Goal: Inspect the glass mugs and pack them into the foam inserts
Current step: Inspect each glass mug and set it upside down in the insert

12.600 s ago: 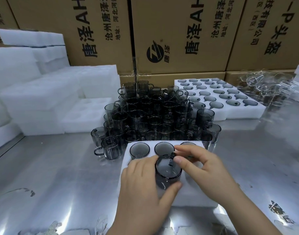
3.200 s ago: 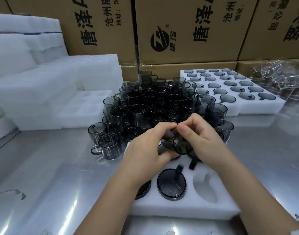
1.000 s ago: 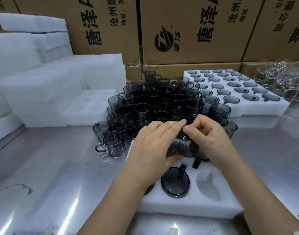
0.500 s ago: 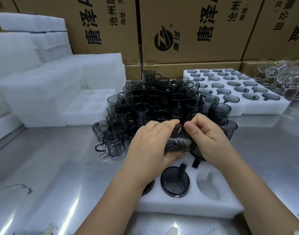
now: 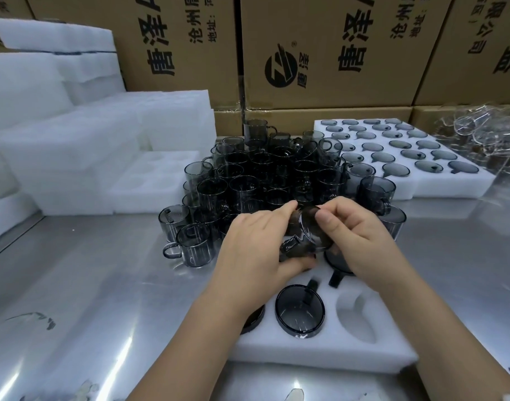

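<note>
I hold one smoky grey glass mug tilted on its side above the white foam insert. My left hand grips its body from the left, with the handle showing by my thumb. My right hand pinches its rim from the right. In the insert, a packed mug fills the middle front pocket. Another mug is half hidden under my left arm. The front right pocket is empty. A crowd of loose grey mugs stands just behind.
A filled foam tray lies at the back right. Clear glass mugs pile at the far right. Stacked foam blocks fill the left. Cardboard boxes wall off the back. The steel table stretches left of the insert.
The mug has turned between my hands over the last second, its handle now by my left thumb. Since 12.6 s ago, more mugs sit in the insert.
</note>
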